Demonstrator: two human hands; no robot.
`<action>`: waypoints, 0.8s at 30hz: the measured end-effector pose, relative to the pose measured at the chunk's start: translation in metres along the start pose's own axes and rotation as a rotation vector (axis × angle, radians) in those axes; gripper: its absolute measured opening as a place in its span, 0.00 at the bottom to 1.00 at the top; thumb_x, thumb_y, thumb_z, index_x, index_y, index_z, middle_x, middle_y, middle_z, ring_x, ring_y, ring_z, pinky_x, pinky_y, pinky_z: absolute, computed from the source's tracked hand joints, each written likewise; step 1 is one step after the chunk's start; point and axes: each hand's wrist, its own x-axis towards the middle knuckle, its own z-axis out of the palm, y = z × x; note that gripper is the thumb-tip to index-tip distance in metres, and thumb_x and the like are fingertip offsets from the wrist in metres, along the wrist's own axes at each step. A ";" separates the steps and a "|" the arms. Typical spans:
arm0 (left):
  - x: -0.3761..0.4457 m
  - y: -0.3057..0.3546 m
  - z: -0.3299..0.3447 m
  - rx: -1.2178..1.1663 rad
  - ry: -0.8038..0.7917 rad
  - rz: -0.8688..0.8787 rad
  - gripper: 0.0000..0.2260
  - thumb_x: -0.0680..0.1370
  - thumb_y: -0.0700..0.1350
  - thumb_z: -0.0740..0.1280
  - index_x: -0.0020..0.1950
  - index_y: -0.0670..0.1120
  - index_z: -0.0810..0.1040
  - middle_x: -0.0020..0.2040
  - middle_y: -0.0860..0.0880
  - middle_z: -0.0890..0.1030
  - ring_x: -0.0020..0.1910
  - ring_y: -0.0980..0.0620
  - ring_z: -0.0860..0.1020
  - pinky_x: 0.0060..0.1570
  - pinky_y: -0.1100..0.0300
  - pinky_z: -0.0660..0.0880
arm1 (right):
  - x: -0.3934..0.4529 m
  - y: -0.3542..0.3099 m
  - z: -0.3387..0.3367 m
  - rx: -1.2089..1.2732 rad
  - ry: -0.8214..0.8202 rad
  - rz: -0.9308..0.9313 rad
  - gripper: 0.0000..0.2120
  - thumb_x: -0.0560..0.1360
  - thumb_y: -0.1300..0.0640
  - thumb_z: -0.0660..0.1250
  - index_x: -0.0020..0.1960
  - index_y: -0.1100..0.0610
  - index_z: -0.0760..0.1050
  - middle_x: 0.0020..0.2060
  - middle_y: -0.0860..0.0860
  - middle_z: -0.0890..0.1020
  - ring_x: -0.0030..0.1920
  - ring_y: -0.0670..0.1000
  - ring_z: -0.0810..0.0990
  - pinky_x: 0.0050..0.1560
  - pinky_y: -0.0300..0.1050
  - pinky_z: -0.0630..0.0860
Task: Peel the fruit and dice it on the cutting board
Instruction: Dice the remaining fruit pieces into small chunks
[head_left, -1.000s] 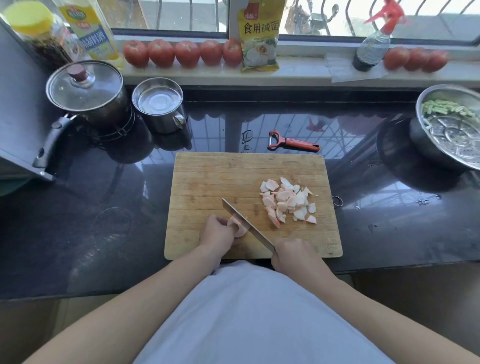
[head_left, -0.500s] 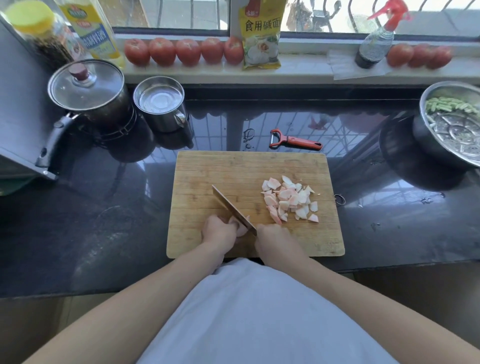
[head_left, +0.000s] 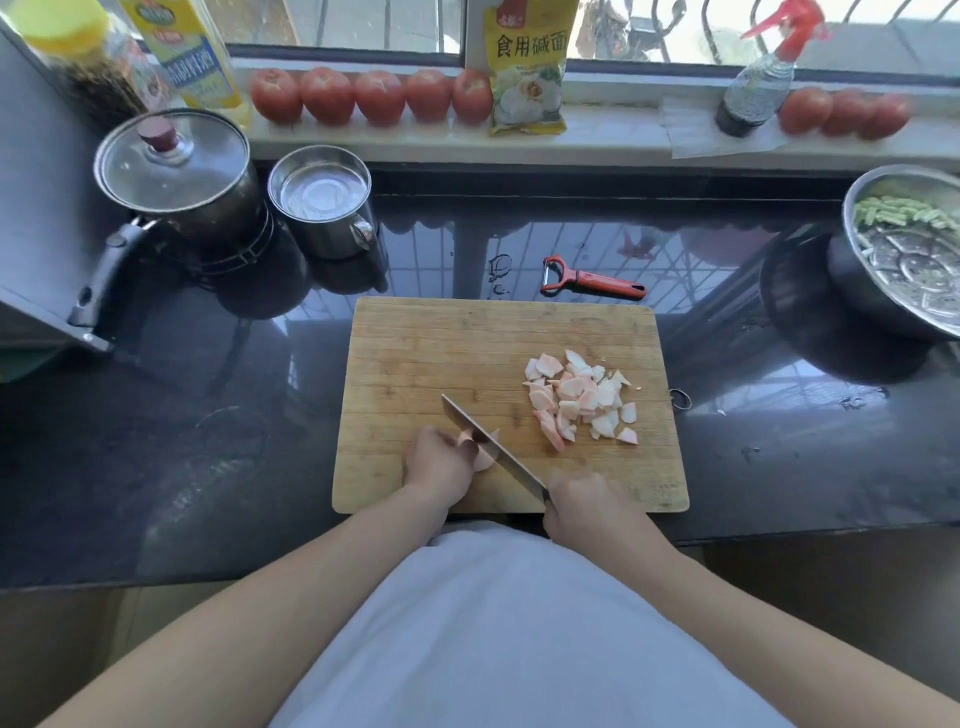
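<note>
Right hand (head_left: 587, 501) grips knife (head_left: 493, 447) | left hand (head_left: 439, 460) pinches fruit (head_left: 485, 457) | blade drew back toward lower centre since half-second ago | dicing nearly finished

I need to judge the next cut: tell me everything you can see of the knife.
The knife has a long, narrow, plain metal blade, lying diagonally over the cutting board, tip pointing away and left. The right hand grips its handle, which is hidden. The blade sits against the fruit piece held by the left hand, beside its fingers.
</note>
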 end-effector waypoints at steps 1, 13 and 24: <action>0.001 0.000 0.000 -0.002 0.002 0.000 0.11 0.81 0.53 0.67 0.54 0.46 0.76 0.53 0.45 0.81 0.52 0.44 0.80 0.46 0.53 0.74 | 0.001 0.000 0.001 0.000 -0.013 0.003 0.06 0.79 0.61 0.56 0.44 0.54 0.68 0.46 0.57 0.81 0.44 0.61 0.77 0.40 0.48 0.67; 0.001 0.002 0.000 0.011 -0.009 -0.039 0.17 0.72 0.59 0.74 0.51 0.48 0.79 0.50 0.47 0.83 0.49 0.44 0.82 0.48 0.52 0.78 | 0.003 -0.008 -0.005 -0.050 -0.088 0.016 0.06 0.80 0.63 0.55 0.48 0.56 0.68 0.43 0.55 0.77 0.42 0.57 0.71 0.36 0.47 0.67; 0.000 -0.002 -0.001 -0.008 -0.001 -0.039 0.12 0.79 0.56 0.69 0.54 0.49 0.76 0.54 0.46 0.82 0.54 0.44 0.81 0.59 0.48 0.79 | 0.019 -0.016 -0.001 0.199 0.069 0.033 0.09 0.82 0.60 0.56 0.47 0.56 0.73 0.44 0.56 0.80 0.44 0.59 0.79 0.40 0.49 0.74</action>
